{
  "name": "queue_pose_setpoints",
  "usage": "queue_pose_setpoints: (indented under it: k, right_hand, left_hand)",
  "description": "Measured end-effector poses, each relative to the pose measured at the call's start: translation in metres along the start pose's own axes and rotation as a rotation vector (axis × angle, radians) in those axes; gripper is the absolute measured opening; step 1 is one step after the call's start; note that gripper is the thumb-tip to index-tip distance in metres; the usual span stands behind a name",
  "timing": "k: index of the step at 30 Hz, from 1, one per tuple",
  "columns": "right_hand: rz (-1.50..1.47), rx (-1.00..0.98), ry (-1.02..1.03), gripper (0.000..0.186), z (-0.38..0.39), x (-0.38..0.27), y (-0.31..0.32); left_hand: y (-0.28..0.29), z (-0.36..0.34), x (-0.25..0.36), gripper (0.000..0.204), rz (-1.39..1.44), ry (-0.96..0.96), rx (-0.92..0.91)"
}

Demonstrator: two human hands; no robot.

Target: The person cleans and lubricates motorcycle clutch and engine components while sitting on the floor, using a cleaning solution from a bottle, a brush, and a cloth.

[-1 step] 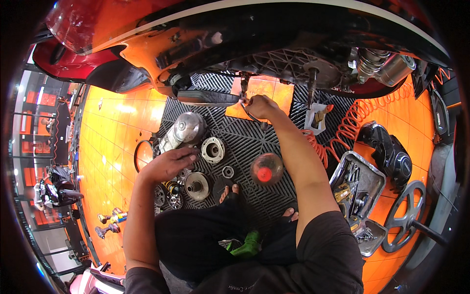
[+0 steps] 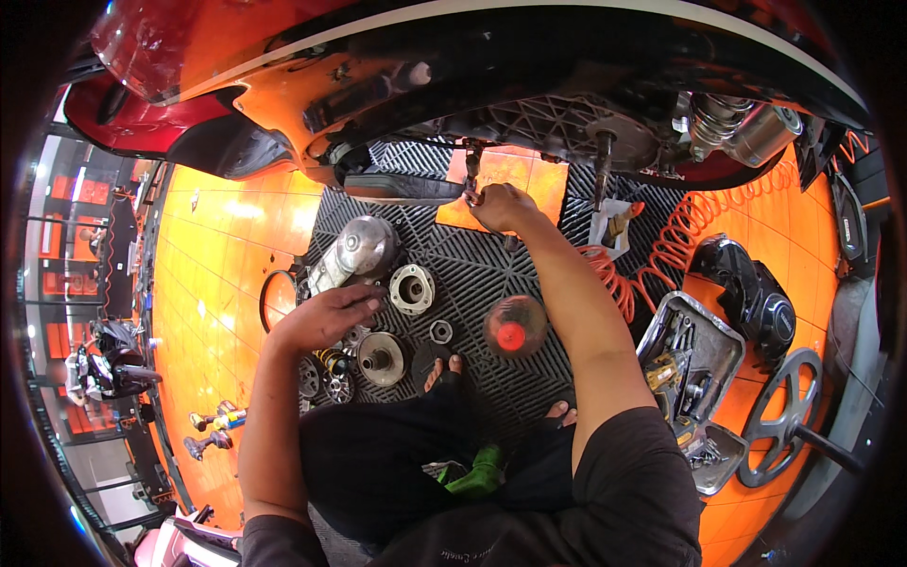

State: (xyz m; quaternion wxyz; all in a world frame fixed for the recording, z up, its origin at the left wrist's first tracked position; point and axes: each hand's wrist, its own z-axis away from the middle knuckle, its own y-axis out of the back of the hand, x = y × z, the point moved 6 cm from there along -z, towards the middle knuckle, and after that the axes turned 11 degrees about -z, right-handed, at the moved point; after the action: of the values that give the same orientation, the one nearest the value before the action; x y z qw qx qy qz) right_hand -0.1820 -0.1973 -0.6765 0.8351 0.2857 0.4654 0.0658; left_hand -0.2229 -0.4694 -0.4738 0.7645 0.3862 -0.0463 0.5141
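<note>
Right hand (image 2: 501, 206) is working just past twelve o'clock of centre, fingers curling around a dark curved lever (image 2: 511, 243) below a dark upright fitting (image 2: 472, 163); the fingertips are partly hiding the contact, so how firmly they are clamping I can't tell. Left hand (image 2: 331, 314) is hanging loose toward nine o'clock, well apart from the right, fingers extended, not visibly gripping anything (palm is facing away, can't check).

Around the left hand: silver casing (image 2: 364, 248) is lying at one o'clock, flanged ring (image 2: 401, 296) between two and three, round metal pulley (image 2: 381, 359) near five. Clear bottle with a red cap (image 2: 515, 327) is standing at six o'clock from the right hand. Further out, scooter body (image 2: 397, 104) is looming at twelve, red coiled hose (image 2: 682, 223) is looping between two and three, tool tray (image 2: 723, 340) is sitting near four. Ribbed mat (image 2: 472, 255) is running under most of it.

Risks, my guess: the lever could be slipping if that grip is only light, and knuckles could be hitting the fitting; the right forearm, passing close to the bottle, could be tipping it if dropping; anything falling could be striking the bare toes (image 2: 455, 365).
</note>
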Motion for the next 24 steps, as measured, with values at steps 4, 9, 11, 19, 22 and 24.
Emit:
queue_pose_setpoints:
  k: [4,9,11,19,22,24]
  right_hand:
    - [0.052,0.119,0.080,0.039,0.004,-0.014,-0.001]
    - [0.093,0.179,0.042,0.038,0.000,0.012,-0.003]
    - [-0.001,0.224,-0.047,0.038,0.000,0.018,0.007]
    - [-0.228,0.339,-0.192,0.046,-0.012,0.059,0.031]
    - [-0.191,0.158,-0.151,0.045,-0.009,0.047,0.025]
    - [-0.286,0.466,-0.209,0.045,-0.018,0.066,0.033]
  left_hand:
    - [0.002,0.000,-0.009,0.043,-0.066,-0.022,0.021]
    - [0.005,0.002,-0.008,0.041,-0.072,-0.020,0.030]
    - [0.003,0.002,-0.011,0.041,-0.006,0.030,0.016]
    - [0.001,-0.003,-0.021,0.043,0.069,0.037,-0.009]
    - [-0.004,0.001,-0.015,0.043,0.129,0.053,-0.029]
    - [-0.004,-0.004,-0.011,0.043,0.124,0.035,-0.034]
